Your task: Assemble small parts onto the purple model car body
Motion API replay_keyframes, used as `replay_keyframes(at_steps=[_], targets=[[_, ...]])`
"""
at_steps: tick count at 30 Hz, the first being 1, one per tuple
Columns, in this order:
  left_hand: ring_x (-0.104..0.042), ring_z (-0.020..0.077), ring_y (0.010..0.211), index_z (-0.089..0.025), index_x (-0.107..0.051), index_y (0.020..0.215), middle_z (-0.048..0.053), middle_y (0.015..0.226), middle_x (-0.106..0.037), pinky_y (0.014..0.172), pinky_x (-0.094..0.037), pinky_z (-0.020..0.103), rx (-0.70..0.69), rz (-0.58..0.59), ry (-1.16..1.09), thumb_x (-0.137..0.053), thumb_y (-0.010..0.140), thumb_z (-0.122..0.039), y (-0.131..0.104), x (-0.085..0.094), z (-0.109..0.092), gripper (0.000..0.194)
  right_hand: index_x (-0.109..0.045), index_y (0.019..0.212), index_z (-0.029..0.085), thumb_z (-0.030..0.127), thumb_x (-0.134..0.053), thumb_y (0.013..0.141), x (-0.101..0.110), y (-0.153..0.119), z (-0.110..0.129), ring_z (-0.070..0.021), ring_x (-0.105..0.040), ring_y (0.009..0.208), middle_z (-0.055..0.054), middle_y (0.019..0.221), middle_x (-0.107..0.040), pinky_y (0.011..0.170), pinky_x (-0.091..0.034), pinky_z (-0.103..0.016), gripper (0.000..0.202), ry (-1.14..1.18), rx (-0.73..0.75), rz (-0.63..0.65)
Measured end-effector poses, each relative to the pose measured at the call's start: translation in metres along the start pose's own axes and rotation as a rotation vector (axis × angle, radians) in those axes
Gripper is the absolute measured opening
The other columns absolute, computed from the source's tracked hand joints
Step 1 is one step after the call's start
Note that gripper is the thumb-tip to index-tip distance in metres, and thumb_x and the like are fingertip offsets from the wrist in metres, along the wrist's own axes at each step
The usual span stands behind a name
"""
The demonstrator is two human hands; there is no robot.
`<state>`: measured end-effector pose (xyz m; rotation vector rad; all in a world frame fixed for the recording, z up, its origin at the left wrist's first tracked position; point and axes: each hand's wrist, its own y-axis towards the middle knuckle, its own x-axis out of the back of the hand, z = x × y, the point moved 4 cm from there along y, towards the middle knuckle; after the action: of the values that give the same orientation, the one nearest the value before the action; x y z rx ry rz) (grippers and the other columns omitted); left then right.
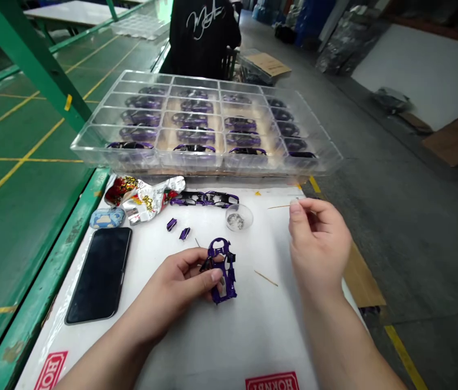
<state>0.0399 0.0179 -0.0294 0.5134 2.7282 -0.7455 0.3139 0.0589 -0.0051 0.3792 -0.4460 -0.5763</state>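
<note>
My left hand (pixel 190 276) is closed on a purple and black plastic frame (pixel 229 276), held over the white table. To the right, my right hand (pixel 318 238) pinches a thin wooden stick (pixel 278 206) that points left. A clear round dish (pixel 239 218) with small bits in it sits between and beyond the hands. Another thin stick (pixel 266 278) lies on the table. Left of the dish are two small purple pieces (pixel 171 224), and behind them lie joined purple and black frames (pixel 204 199).
A black phone (pixel 99 275), a blue patterned object (pixel 107 218) and a crumpled foil wrapper (pixel 148 199) lie at the left. A clear compartment tray (pixel 213 162) of similar frames spans the back. Beyond it sits a person in black (pixel 203 40). A green post (pixel 38 59) stands left.
</note>
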Motion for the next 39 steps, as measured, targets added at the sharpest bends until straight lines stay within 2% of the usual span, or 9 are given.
replay_keyframes(at_steps=[4, 15, 18, 21, 24, 28, 31, 34, 39], targets=[[-0.075, 0.0197, 0.082, -0.017, -0.086, 0.125, 0.008, 0.092, -0.086, 0.074, -0.057, 0.028, -0.003, -0.023, 0.047, -0.100, 0.090, -0.052, 0.002, 0.006, 0.004, 0.051, -0.081, 0.105, 0.022, 0.044, -0.077, 0.108, 0.001, 0.009, -0.002, -0.0205, -0.067, 0.085, -0.004, 0.101, -0.073, 0.079, -0.055, -0.035, 0.022, -0.094, 0.006, -0.048], [-0.075, 0.0213, 0.083, -0.015, -0.085, 0.130, 0.013, 0.099, -0.086, 0.073, -0.059, 0.030, -0.143, -0.057, -0.006, -0.101, 0.089, -0.050, -0.003, 0.007, 0.004, 0.057, -0.077, 0.090, 0.024, 0.027, -0.070, 0.098, -0.034, 0.011, -0.027, -0.0261, -0.070, 0.088, -0.008, 0.100, -0.077, 0.085, -0.057, -0.040, 0.012, -0.218, -0.039, 0.237], [-0.075, 0.0208, 0.082, -0.014, -0.085, 0.130, 0.013, 0.097, -0.086, 0.073, -0.059, 0.029, -0.169, -0.059, -0.036, -0.102, 0.087, -0.049, -0.004, 0.005, 0.001, 0.057, -0.078, 0.095, 0.023, 0.032, -0.071, 0.097, -0.033, 0.011, -0.029, -0.0258, -0.067, 0.082, -0.009, 0.103, -0.076, 0.085, -0.056, -0.042, 0.011, -0.221, -0.072, 0.246], [-0.075, 0.0198, 0.079, -0.014, -0.086, 0.127, 0.013, 0.096, -0.086, 0.072, -0.060, 0.029, -0.203, -0.073, -0.062, -0.104, 0.085, -0.049, -0.006, 0.002, -0.004, 0.058, -0.080, 0.114, 0.020, 0.040, -0.075, 0.096, -0.025, 0.010, -0.021, -0.0235, -0.063, 0.074, -0.011, 0.111, -0.075, 0.086, -0.056, -0.046, 0.027, -0.191, -0.097, 0.211], [-0.074, 0.0186, 0.076, -0.012, -0.087, 0.122, 0.013, 0.094, -0.086, 0.070, -0.060, 0.028, -0.238, -0.079, -0.076, -0.106, 0.082, -0.049, -0.009, -0.001, -0.008, 0.058, -0.080, 0.123, 0.020, 0.049, -0.074, 0.100, -0.017, 0.004, -0.003, -0.0247, -0.066, 0.079, -0.012, 0.114, -0.076, 0.088, -0.058, -0.045, 0.037, -0.104, -0.088, 0.213], [-0.075, 0.0185, 0.075, -0.012, -0.087, 0.121, 0.013, 0.091, -0.087, 0.070, -0.060, 0.028, -0.280, -0.047, -0.103, -0.106, 0.083, -0.047, -0.010, -0.005, -0.012, 0.055, -0.082, 0.110, 0.023, 0.057, -0.070, 0.106, -0.021, -0.016, 0.028, -0.0258, -0.072, 0.088, -0.009, 0.103, -0.080, 0.079, -0.059, -0.038, 0.036, 0.069, -0.063, 0.369], [-0.076, 0.0193, 0.075, -0.013, -0.087, 0.119, 0.012, 0.088, -0.086, 0.069, -0.061, 0.028, -0.288, -0.018, -0.153, -0.107, 0.083, -0.043, -0.010, -0.006, -0.012, 0.052, -0.082, 0.101, 0.024, 0.056, -0.071, 0.108, -0.029, -0.032, 0.043, -0.0241, -0.072, 0.088, -0.006, 0.098, -0.079, 0.078, -0.058, -0.035, 0.034, 0.159, -0.034, 0.501], [-0.079, 0.0215, 0.077, -0.013, -0.087, 0.119, 0.011, 0.088, -0.085, 0.068, -0.063, 0.029, -0.288, -0.003, -0.206, -0.109, 0.081, -0.041, -0.010, -0.006, -0.011, 0.051, -0.081, 0.097, 0.024, 0.057, -0.067, 0.111, -0.034, -0.040, 0.047, -0.0227, -0.069, 0.083, -0.006, 0.092, -0.076, 0.075, -0.055, -0.034, 0.039, 0.183, -0.032, 0.565], [-0.079, 0.0188, 0.075, -0.016, -0.086, 0.117, 0.007, 0.092, -0.082, 0.070, -0.064, 0.029, -0.288, -0.001, -0.313, -0.111, 0.077, -0.043, -0.012, -0.005, -0.012, 0.055, -0.080, 0.102, 0.022, 0.061, -0.057, 0.115, -0.034, -0.036, 0.039, -0.0238, -0.069, 0.080, -0.007, 0.090, -0.076, 0.071, -0.054, -0.035, 0.047, 0.094, -0.051, 0.575]])
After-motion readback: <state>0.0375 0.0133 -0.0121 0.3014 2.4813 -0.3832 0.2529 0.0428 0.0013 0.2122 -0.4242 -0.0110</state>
